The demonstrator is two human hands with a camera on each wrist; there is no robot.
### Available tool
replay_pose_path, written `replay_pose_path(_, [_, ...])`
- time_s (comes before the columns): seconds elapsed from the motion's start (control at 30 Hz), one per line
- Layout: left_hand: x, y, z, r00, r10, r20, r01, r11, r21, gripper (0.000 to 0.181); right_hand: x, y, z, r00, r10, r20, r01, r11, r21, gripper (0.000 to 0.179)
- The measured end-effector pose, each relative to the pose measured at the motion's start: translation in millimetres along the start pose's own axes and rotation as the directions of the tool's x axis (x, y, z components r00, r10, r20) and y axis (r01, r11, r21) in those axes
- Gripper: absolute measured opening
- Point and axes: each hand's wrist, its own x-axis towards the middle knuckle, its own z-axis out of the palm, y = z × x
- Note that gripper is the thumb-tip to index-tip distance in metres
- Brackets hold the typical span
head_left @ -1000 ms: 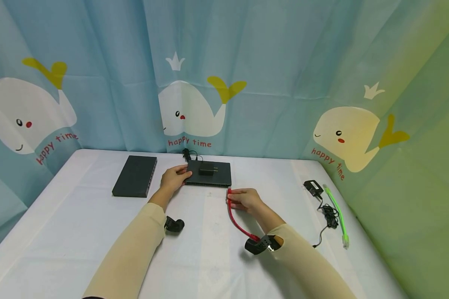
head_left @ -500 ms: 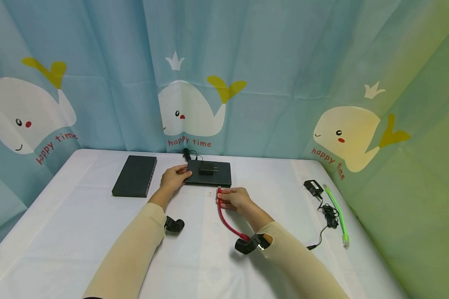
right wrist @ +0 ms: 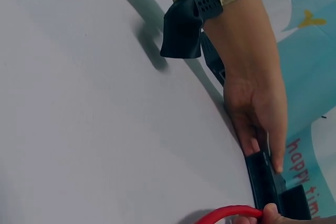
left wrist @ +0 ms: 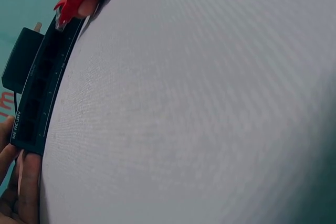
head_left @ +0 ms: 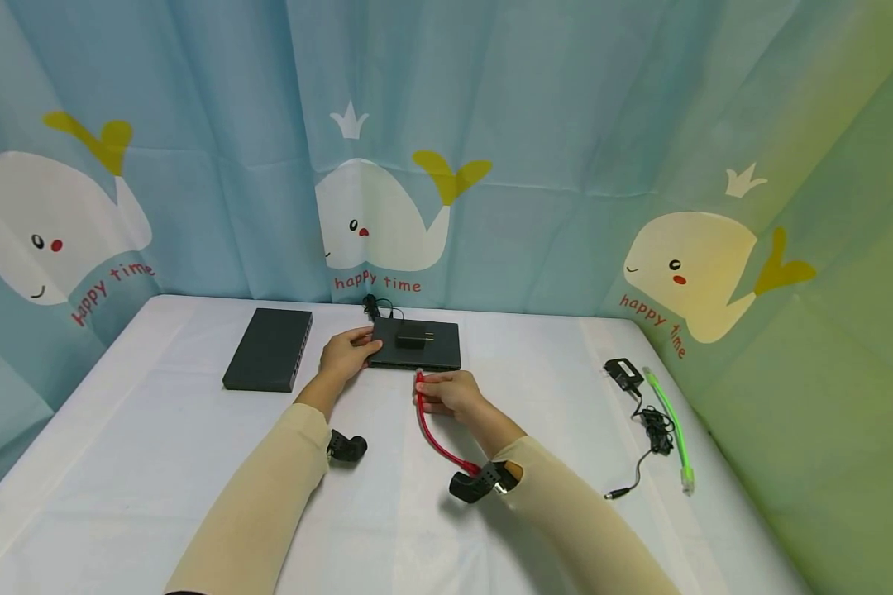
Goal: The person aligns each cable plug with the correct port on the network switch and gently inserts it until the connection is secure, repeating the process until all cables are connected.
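Observation:
A black network switch (head_left: 445,349), marked MERCURY on its port side in the left wrist view, lies near the table's back edge. My left hand (head_left: 344,355) grips its left end between thumb and fingers. A black power adapter (head_left: 411,335) with two prongs rests on top of it. In front of the switch, my right hand (head_left: 450,392) pinches a short red network cable (head_left: 430,435) close to one end. Its clear plug (left wrist: 60,23) is beside the row of ports; whether it touches one I cannot tell. The cable's other end hangs by the right wrist camera.
Left of the switch lies a second black box (head_left: 268,350) with ports along its right side. At the table's right are a black adapter (head_left: 623,373) with a bundled cord (head_left: 658,430) and a green network cable (head_left: 671,426). A patterned curtain (head_left: 536,207) hangs behind.
My right hand has moved left along the front of the switch, carrying the red network cable with it. The left hand and the switch have stayed in place.

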Motion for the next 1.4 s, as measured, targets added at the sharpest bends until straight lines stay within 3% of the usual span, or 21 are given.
replay_pose_path(0.7, [3.9,-4.6,2.3,1.0,0.003,-0.01,-0.003,1.0,0.018,0.049,6.7,-6,17,1.0,0.007,-0.019,-0.008,0.999,-0.034,0.022])
replay_pose_path(1.03, [5.7,-1.4,1.8,1.0,0.016,-0.002,-0.016,1.0,0.027,0.049,11.7,-9,19,0.997,0.031,-0.072,-0.033,0.999,-0.014,0.019])
replay_pose_path(1.27, [13.7,5.1,-2.6,1.0,-0.03,0.005,0.03,1.0,0.007,0.047,10.3,-4,17,0.999,-0.019,-0.048,0.018,1.0,-0.021,0.018])
replay_pose_path(1.4, [17.6,9.3,-1.9,1.0,-0.019,-0.019,0.021,0.997,0.08,0.053,8.0,-2,18,0.998,-0.052,-0.034,0.051,0.998,-0.032,0.017])
